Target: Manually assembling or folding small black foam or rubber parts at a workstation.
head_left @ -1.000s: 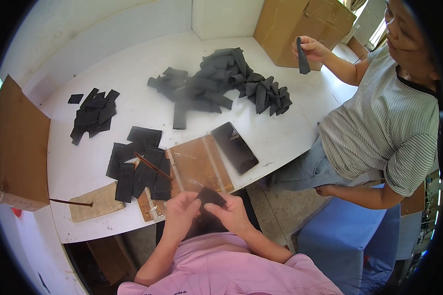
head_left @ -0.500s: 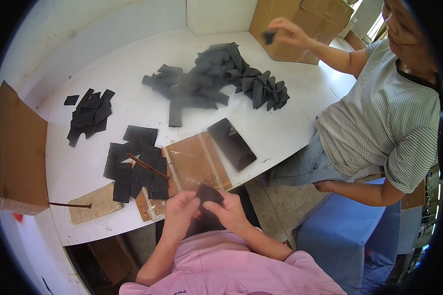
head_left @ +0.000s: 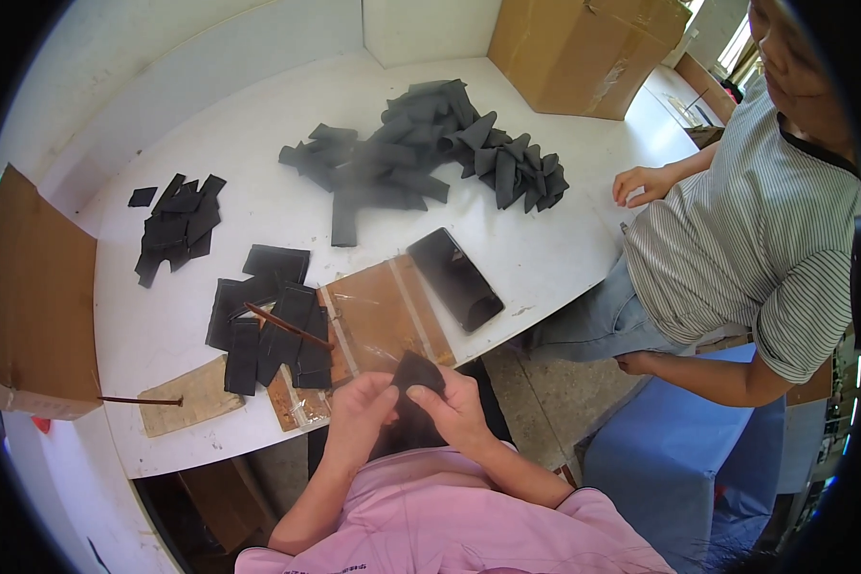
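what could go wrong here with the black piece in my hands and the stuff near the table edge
1. The black fabric piece is pinched by the left hand and right hand off the table edge, above the lap; a slip would likely drop it to the floor.
2. The phone lies close to the near edge, where an elbow could knock it off.
3. The thin stick rests loosely across the stacked black pieces and may roll off.

I sit at a white table [head_left: 258, 143] set against a white wall [head_left: 163, 57]. Grey concrete floor [head_left: 545, 402] lies below, and daylight enters through a window [head_left: 737, 43] at upper right.
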Motion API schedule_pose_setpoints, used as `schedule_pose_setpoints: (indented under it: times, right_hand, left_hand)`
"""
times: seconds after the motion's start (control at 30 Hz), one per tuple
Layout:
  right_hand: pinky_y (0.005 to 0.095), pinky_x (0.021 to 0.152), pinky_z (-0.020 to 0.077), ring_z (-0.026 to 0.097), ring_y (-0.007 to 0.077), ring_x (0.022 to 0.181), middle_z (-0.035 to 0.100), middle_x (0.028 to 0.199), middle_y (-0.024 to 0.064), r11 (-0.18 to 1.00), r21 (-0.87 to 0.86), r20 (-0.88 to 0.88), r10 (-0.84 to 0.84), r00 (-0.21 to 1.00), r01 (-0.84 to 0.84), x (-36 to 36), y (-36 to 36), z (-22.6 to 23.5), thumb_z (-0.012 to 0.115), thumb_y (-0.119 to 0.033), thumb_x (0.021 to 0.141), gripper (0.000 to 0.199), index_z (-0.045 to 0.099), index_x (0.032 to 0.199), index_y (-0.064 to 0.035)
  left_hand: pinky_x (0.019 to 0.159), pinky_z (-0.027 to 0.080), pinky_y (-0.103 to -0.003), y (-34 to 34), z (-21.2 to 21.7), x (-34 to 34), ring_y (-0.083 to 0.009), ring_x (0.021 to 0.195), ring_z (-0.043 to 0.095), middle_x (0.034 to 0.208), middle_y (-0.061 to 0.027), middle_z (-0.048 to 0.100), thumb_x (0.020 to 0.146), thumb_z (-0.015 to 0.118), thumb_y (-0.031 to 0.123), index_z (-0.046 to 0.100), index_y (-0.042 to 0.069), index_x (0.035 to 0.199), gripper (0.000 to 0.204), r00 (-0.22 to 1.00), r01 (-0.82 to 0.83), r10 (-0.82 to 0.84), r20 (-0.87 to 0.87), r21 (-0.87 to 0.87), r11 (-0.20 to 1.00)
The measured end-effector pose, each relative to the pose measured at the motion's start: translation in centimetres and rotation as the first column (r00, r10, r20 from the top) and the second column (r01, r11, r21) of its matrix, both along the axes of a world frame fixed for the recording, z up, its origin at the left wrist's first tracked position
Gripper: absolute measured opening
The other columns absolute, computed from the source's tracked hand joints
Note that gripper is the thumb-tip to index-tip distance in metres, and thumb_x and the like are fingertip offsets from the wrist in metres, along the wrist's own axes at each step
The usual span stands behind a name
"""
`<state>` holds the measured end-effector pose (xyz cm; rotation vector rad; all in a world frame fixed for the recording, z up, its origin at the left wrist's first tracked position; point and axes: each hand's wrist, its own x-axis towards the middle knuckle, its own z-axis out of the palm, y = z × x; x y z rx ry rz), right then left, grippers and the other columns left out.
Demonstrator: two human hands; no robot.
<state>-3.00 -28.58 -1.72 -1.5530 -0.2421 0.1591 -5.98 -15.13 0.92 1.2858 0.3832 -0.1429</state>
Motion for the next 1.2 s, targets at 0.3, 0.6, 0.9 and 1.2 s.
schedule_pose_setpoints:
  times: [0.3, 0.6, 0.9, 1.2]
  right_hand:
    - [0.0214, 0.057, 0.0392, 0.046, 0.0063, 0.063, 0.054, 0.069, 0.0010, 0.995, 0.081, -0.122, 0.062, 0.991, -0.052, -0.2, -0.8, 1.7, 0.058, -0.018, 0.082, 0.019, 0.055, 0.082, 0.0011]
    - [0.0257, 0.056, 0.0411, 0.052, 0.0136, 0.062, 0.056, 0.072, 0.0052, 0.989, -0.057, -0.034, 0.136, 0.990, -0.137, -0.3, -0.8, 1.9, 0.062, -0.015, 0.077, 0.018, 0.057, 0.085, 0.0004]
    - [0.0334, 0.051, 0.0426, 0.053, 0.0266, 0.059, 0.053, 0.066, 0.0102, 0.879, -0.425, 0.512, 0.036, 0.858, 0.217, -0.1, -0.3, 2.4, 0.062, 0.004, 0.060, 0.011, 0.055, 0.067, -0.0002]
    - [0.0329, 0.049, 0.0424, 0.052, 0.0261, 0.058, 0.050, 0.062, 0.0093, 0.836, -0.466, 0.644, 0.096, 0.759, 0.289, 0.2, -0.1, 1.3, 0.057, 0.008, 0.051, 0.017, 0.053, 0.065, -0.0011]
  left_hand:
    - [0.048, 0.038, -0.017, -0.1, -0.4, -0.5, -0.0049, 0.051, 0.047, 0.064, 0.0006, 0.054, 0.083, 0.056, 0.013, 0.057, 0.000, 0.083, 0.013, 0.998, 0.059, -0.058, 0.008, -0.040, 0.997]
    - [0.054, 0.040, -0.020, -0.8, -0.6, -0.7, -0.0053, 0.061, 0.048, 0.070, -0.0014, 0.054, 0.083, 0.052, 0.009, 0.054, 0.000, 0.087, 0.010, 0.976, -0.106, 0.041, 0.214, 0.301, 0.948]
    - [0.057, 0.039, -0.018, -1.1, 1.7, -1.4, -0.0055, 0.066, 0.048, 0.080, -0.0002, 0.053, 0.082, 0.055, 0.014, 0.051, 0.002, 0.093, 0.017, 0.978, -0.149, 0.143, 0.149, 0.025, 0.989]
    - [0.053, 0.037, -0.018, 0.0, 2.4, -1.1, -0.0062, 0.060, 0.050, 0.069, -0.0007, 0.054, 0.078, 0.058, 0.018, 0.054, 0.003, 0.081, 0.016, 0.995, -0.100, 0.102, 0.013, -0.078, 0.992]
